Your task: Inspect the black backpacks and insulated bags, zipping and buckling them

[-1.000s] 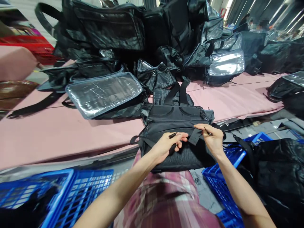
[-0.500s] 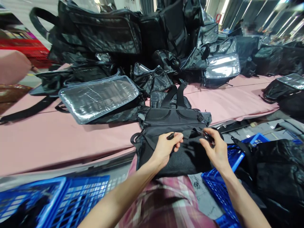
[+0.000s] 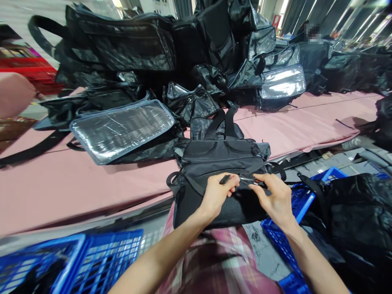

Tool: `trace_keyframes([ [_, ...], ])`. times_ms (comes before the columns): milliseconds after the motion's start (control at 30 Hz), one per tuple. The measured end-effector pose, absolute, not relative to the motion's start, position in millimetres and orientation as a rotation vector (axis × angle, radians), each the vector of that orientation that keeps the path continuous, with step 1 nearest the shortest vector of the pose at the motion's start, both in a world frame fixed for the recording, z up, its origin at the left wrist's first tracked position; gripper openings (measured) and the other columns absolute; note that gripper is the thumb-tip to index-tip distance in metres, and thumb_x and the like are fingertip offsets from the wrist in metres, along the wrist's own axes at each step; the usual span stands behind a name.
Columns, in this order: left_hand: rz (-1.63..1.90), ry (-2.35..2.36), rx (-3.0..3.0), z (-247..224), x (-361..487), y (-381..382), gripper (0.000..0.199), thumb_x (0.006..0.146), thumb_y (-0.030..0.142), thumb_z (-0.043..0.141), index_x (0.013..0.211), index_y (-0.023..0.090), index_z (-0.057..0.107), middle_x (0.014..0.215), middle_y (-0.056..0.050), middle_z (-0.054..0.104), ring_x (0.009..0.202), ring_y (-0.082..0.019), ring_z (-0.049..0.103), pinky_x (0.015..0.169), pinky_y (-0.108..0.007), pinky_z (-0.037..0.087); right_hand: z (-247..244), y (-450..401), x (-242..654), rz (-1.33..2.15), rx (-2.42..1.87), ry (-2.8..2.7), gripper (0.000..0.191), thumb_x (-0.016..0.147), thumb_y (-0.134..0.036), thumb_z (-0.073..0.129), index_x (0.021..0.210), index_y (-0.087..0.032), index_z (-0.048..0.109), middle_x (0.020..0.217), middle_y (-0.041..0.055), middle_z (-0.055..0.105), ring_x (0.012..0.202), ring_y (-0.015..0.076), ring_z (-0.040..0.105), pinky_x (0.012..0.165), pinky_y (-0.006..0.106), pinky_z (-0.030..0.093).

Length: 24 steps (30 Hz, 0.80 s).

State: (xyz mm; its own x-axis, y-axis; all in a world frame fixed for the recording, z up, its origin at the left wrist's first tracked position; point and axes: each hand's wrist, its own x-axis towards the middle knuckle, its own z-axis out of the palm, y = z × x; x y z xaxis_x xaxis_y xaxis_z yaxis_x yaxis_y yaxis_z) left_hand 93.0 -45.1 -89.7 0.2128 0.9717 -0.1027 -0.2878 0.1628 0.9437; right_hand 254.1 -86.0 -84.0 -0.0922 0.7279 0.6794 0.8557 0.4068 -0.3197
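Observation:
A black backpack [image 3: 211, 163] lies across the table edge and my lap, with its mesh panel [image 3: 232, 206] facing up. My left hand [image 3: 216, 192] is closed around a small dark-handled tool [image 3: 225, 179]. A thin bright tip shows on the far side of its fingers, pointing at my right hand. With thumb and fingers, my right hand [image 3: 274, 196] pinches a black strap end [image 3: 249, 179], which seems to carry a small buckle. The tip is close to that strap end; whether they touch I cannot tell. Both hands are just above the mesh.
A bag with a silver-lined open flap [image 3: 125, 128] lies left on the pink table [image 3: 147, 179]. Several black bags [image 3: 134, 41] are piled behind. Blue crates stand at lower left [image 3: 113, 257] and right [image 3: 277, 241], the right one beside a black bag [image 3: 361, 216]. Farther back is a person [image 3: 306, 34].
My right hand has moved left and slightly down, bringing the strap end close to the tool in my left hand. The view has shifted slightly.

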Motion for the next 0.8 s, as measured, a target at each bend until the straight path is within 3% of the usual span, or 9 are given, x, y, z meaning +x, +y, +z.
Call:
trace_keyframes([
  [100, 1.088, 0.932, 1.104, -92, 94, -46, 0.026, 0.064, 0.035, 0.069, 0.067, 0.01, 0.065, 0.055, -0.001, 0.054, 0.049, -0.007, 0.042, 0.045, -0.018, 0.031, -85, -86, 256, -0.228, -1.389, -1.893, 0.01, 0.085, -0.028, 0.059, 0.089, -0.019, 0.062, 0.078, 0.0021, 0.065, 0.069, 0.0152, 0.057, 0.064, 0.028, 0.041],
  [200, 1.041, 0.908, 1.064, -91, 91, -44, 0.024, 0.064, 0.033, 0.07, 0.064, 0.01, 0.062, 0.056, -0.001, 0.053, 0.05, -0.007, 0.041, 0.044, -0.017, 0.029, -87, -84, 262, -0.045, -1.441, -1.781, 0.01, 0.084, -0.03, 0.059, 0.085, -0.021, 0.062, 0.078, 0.0005, 0.065, 0.069, 0.0146, 0.058, 0.061, 0.026, 0.043],
  [367, 0.903, 0.759, 0.779, -84, 82, -40, 0.029, 0.058, 0.032, 0.076, 0.065, 0.011, 0.057, 0.059, 0.0, 0.051, 0.05, -0.006, 0.041, 0.041, -0.015, 0.027, -86, -79, 262, 0.116, -1.281, -1.836, 0.024, 0.08, -0.023, 0.061, 0.104, -0.022, 0.06, 0.085, 0.0015, 0.062, 0.074, 0.0143, 0.058, 0.066, 0.025, 0.044],
  [500, 0.938, 0.802, 0.897, -82, 81, -41, 0.028, 0.063, 0.034, 0.074, 0.072, 0.01, 0.062, 0.064, -0.002, 0.054, 0.05, -0.005, 0.041, 0.04, -0.015, 0.026, -82, -72, 252, 0.303, -1.177, -1.8, 0.011, 0.082, -0.017, 0.053, 0.078, -0.019, 0.063, 0.068, -0.0003, 0.055, 0.06, 0.0109, 0.051, 0.056, 0.023, 0.038],
  [600, 1.037, 0.891, 1.029, -86, 85, -42, 0.034, 0.064, 0.033, 0.073, 0.089, 0.011, 0.066, 0.064, -0.001, 0.056, 0.049, -0.005, 0.041, 0.041, -0.015, 0.027, -80, -66, 246, 0.62, -1.26, -1.596, 0.017, 0.078, -0.026, 0.06, 0.065, -0.016, 0.058, 0.059, -0.0024, 0.052, 0.053, 0.0089, 0.046, 0.049, 0.021, 0.035],
  [667, 1.039, 0.895, 1.054, -89, 88, -43, 0.033, 0.065, 0.033, 0.072, 0.086, 0.01, 0.066, 0.055, 0.001, 0.052, 0.047, -0.006, 0.04, 0.042, -0.016, 0.028, -80, -63, 244, 0.791, -1.274, -1.521, 0.023, 0.077, -0.031, 0.061, 0.061, -0.015, 0.057, 0.056, -0.0028, 0.051, 0.05, 0.0088, 0.046, 0.048, 0.021, 0.035],
  [733, 1.052, 0.884, 1.049, -89, 90, -41, 0.029, 0.067, 0.036, 0.071, 0.077, 0.009, 0.064, 0.049, 0.003, 0.048, 0.046, -0.006, 0.039, 0.043, -0.017, 0.028, -80, -62, 246, 0.848, -1.27, -1.499, 0.023, 0.075, -0.034, 0.062, 0.063, -0.015, 0.058, 0.058, -0.0017, 0.055, 0.054, 0.0108, 0.05, 0.05, 0.022, 0.039],
  [800, 1.077, 0.888, 1.029, -87, 91, -39, 0.029, 0.068, 0.038, 0.069, 0.072, 0.01, 0.061, 0.049, 0.003, 0.046, 0.045, -0.006, 0.038, 0.043, -0.017, 0.028, -82, -63, 252, 0.75, -1.304, -1.521, 0.02, 0.073, -0.034, 0.065, 0.079, -0.016, 0.063, 0.074, 0.0013, 0.063, 0.066, 0.015, 0.058, 0.06, 0.025, 0.045],
])
